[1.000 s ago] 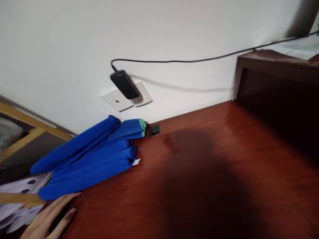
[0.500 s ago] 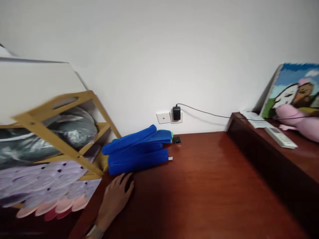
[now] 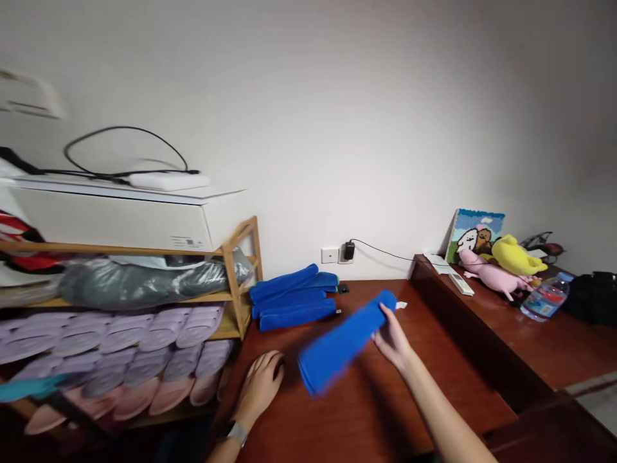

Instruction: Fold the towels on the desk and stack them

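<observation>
My right hand point(image 3: 391, 337) grips one end of a folded blue towel point(image 3: 340, 347), its thumb on top near a small white tag. The towel slants down to the left above the table and is a little blurred. My left hand point(image 3: 263, 382), with a watch on its wrist, lies on the tabletop with fingers slightly bent and thumb apart, holding nothing. Several more folded blue towels point(image 3: 296, 315) lie in a loose pile against the wall, just beyond my left hand.
On the left stands a wooden rack point(image 3: 236, 289) with slippers and a white box point(image 3: 116, 215). A charger point(image 3: 349, 251) sits in the wall socket. The raised ledge at right holds a remote point(image 3: 461, 283), plush toys point(image 3: 496, 278) and a water bottle point(image 3: 547, 297).
My right hand has come into view from the right, holding a folded blue towel. The view has widened and shifted; my left hand still rests on the table near the pile.
</observation>
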`<state>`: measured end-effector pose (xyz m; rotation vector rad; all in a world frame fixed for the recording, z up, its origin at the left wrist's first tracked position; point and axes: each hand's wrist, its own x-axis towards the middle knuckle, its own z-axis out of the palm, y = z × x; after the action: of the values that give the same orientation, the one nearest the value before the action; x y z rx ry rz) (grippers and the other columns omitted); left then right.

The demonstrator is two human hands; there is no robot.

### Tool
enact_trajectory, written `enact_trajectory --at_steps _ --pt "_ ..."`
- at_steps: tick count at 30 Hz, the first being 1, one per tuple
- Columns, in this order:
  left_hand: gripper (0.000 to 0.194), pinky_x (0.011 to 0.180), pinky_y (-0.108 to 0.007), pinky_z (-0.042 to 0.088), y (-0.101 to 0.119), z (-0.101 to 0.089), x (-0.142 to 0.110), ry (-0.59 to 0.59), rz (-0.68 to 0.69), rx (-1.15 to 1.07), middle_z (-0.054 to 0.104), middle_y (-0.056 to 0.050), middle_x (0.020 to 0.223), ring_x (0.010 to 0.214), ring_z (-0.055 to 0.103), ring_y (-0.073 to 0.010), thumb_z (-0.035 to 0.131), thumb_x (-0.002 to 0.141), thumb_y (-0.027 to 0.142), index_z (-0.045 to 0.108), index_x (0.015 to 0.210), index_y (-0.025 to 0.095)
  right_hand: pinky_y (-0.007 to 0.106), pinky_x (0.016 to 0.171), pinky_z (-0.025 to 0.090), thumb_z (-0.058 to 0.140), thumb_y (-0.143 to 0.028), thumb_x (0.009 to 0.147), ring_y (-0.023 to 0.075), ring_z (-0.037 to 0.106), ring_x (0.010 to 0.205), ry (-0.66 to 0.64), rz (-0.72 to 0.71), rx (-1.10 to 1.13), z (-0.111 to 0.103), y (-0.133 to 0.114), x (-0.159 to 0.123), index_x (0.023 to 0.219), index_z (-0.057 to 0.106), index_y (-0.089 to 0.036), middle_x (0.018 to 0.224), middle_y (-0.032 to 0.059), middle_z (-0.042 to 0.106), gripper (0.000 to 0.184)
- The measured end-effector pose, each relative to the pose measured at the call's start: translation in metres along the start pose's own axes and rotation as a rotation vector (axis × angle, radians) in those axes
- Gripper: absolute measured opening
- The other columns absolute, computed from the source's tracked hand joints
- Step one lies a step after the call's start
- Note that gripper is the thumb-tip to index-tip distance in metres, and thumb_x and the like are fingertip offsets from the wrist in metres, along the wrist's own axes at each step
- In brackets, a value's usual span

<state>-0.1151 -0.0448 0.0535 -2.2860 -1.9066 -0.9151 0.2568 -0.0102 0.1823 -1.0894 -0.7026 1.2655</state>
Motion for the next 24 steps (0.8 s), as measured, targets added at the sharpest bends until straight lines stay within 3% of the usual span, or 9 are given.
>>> enact_trajectory --at_steps 4,9,12,16,19,22,24 --pt "0.043 0.114 -0.047 0.053 -0.023 -0.009 -0.036 0.044 -0.041 0.076 0.077 -0.009 0.136 0.128 0.069 -0.0277 0.045 0.097 0.033 0.076 0.125 0.025 0.033 0.077 0.062 0.083 -0.055 0.075 0.0215 0.075 0.083 -0.080 0.058 -0.009 0.053 0.022 0.016 0.089 0.060 -0.025 0.082 0.0020 0.070 0.040" --pt "0.042 0.110 -0.048 0.053 -0.019 -0.014 -0.040 0.048 -0.048 0.146 0.077 -0.010 0.133 0.125 0.070 -0.0290 0.047 0.096 0.031 0.076 0.126 0.025 0.030 0.064 0.056 0.082 -0.057 0.066 0.0190 0.068 0.066 -0.094 0.043 -0.263 0.052 0.080 0.011 0.086 0.062 -0.023 0.071 0.0007 0.067 0.044" --pt "0.042 0.110 -0.048 0.054 -0.018 -0.013 -0.038 0.038 -0.048 0.147 0.077 -0.010 0.133 0.124 0.070 -0.0291 0.047 0.096 0.030 0.076 0.126 0.025 0.031 0.061 0.053 0.081 -0.052 0.069 0.0208 0.064 0.064 -0.117 0.003 -0.425 0.054 0.098 0.018 0.077 0.062 -0.023 0.064 0.0006 0.063 0.036" --pt "0.042 0.110 -0.050 0.053 -0.022 -0.009 -0.041 0.041 -0.061 0.139 0.076 -0.009 0.135 0.125 0.069 -0.0300 0.048 0.095 0.030 0.076 0.127 0.028 0.035 0.087 0.054 0.081 -0.035 0.072 0.0257 0.068 0.089 -0.222 -0.098 -0.609 0.093 0.107 0.041 0.078 0.068 -0.023 0.082 0.0038 0.071 0.018" --pt "0.042 0.111 -0.051 0.053 -0.025 -0.007 -0.044 0.036 -0.069 0.144 0.075 -0.009 0.136 0.127 0.068 -0.0307 0.049 0.095 0.031 0.075 0.128 0.030 0.035 0.103 0.048 0.082 -0.027 0.076 0.0284 0.064 0.118 -0.345 -0.271 -0.981 0.135 0.108 0.055 0.101 0.073 -0.026 0.117 0.0066 0.073 0.026" --pt "0.042 0.111 -0.050 0.053 -0.026 -0.005 -0.046 0.026 -0.069 0.154 0.075 -0.008 0.136 0.127 0.068 -0.0307 0.049 0.096 0.031 0.074 0.129 0.030 0.035 0.100 0.048 0.073 -0.022 0.085 0.0297 0.063 0.122 -0.351 -0.379 -1.324 0.170 0.106 0.064 0.105 0.072 -0.024 0.125 0.0117 0.071 0.021" --pt "0.042 0.111 -0.050 0.052 -0.027 -0.004 -0.047 0.024 -0.070 0.161 0.075 -0.009 0.138 0.127 0.068 -0.0307 0.049 0.096 0.031 0.073 0.131 0.029 0.035 0.093 0.050 0.068 -0.017 0.088 0.0285 0.068 0.111 -0.308 -0.355 -1.303 0.185 0.100 0.071 0.094 0.071 -0.021 0.112 0.0126 0.074 0.008"
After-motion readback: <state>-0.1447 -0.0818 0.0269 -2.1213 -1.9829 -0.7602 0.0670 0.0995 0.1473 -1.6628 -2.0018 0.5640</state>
